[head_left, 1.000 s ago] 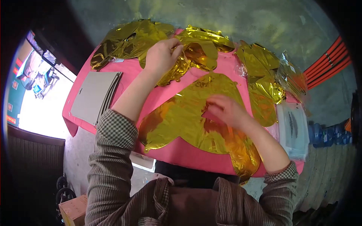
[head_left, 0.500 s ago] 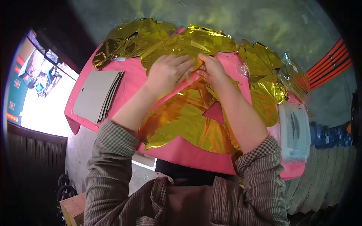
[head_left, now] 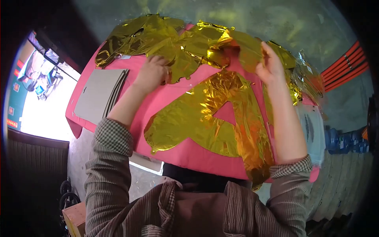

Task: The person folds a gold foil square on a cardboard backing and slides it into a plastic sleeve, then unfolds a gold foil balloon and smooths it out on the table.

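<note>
Several gold foil sheets lie over a pink cloth (head_left: 177, 162) in front of me. My left hand (head_left: 153, 73) is closed on the edge of the upper gold foil (head_left: 189, 51), its fingertips partly hidden. Farther right, my right hand (head_left: 269, 65) grips the same stretch of foil at its right part, with thumb and fingers around the edge. Nearer to me, a lower gold foil (head_left: 177, 126) with a triangular opening lies flat, one crumpled strip hanging over the table's front edge.
Grey boards (head_left: 96, 94) are stacked on the left of the cloth. Clear plastic bags (head_left: 312, 126) lie at the right edge. Blue bottles (head_left: 343, 142) stand beyond, near red bars (head_left: 345, 65). A cardboard box (head_left: 75, 217) is at the lower left.
My hands have moved apart, the left one leftward and the right one rightward. The upper foil is spread between them, and the lower foil's middle is uncovered.
</note>
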